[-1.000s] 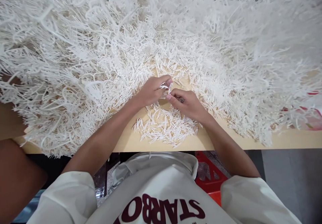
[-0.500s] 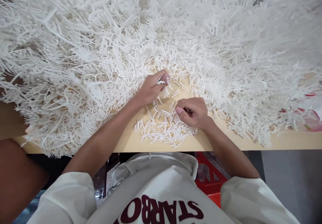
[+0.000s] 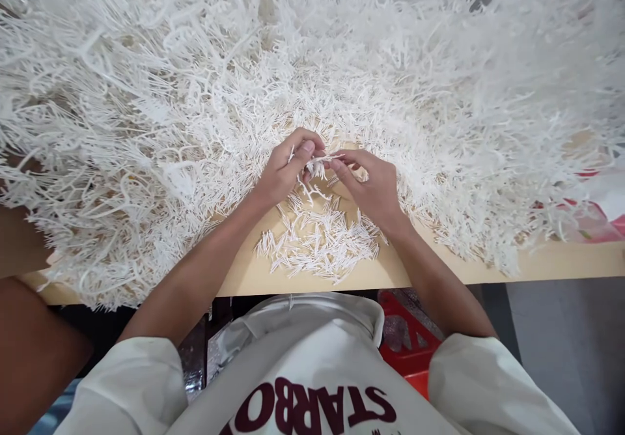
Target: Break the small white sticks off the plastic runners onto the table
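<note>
White branching plastic pieces are heaped over most of the tabletop. Near the middle, my left hand pinches a small white branched piece between thumb and fingers. My right hand meets it from the right, thumb and forefinger closed on the tip of the same piece. Below both hands lies a small loose pile of short white sticks on the tan tabletop.
At the right edge is a pink and clear plastic bag. A red plastic stool stands under the table. Someone's bare limb shows at the lower left.
My right hand has moved up and left from above the small pile, turned over, and now pinches the piece in my left hand. My left hand has shifted slightly left.
</note>
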Demonstrator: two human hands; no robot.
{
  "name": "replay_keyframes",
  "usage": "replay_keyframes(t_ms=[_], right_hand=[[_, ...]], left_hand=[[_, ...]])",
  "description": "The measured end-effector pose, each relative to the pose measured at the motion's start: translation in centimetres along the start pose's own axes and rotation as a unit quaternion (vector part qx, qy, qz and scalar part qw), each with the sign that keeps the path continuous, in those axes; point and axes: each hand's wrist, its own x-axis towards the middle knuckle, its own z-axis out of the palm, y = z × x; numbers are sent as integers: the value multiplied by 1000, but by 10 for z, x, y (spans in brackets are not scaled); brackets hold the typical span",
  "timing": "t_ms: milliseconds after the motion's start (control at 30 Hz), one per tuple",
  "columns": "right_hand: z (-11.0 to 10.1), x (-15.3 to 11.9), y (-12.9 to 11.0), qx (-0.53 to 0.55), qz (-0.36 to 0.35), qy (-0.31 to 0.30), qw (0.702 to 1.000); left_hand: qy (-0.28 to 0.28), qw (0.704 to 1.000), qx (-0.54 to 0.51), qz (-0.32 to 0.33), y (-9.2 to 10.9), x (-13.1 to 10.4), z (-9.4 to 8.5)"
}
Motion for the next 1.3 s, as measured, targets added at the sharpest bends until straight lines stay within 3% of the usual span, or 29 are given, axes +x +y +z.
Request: replay_keyframes(t_ms=[233,400,600,867,1133,1300], right_hand=[[6,2,1,146,83,45,985],[8,2,0,284,117,45,951],[7,3,9,273,158,116,942],[6,1,1,277,126,2,952],[1,1,6,249,56,-59,965],[6,1,5,221,95,-24,970]], left_hand=[[-9,999,37,31,4,1,0],[-19,995,85,38,9,1,0],[-35,984,171,33,3,3,1],[-30,996,87,-4,1,3,2],[-15,998,61,-15,6,4,1],[-29,998,46,-25,6,3,2]])
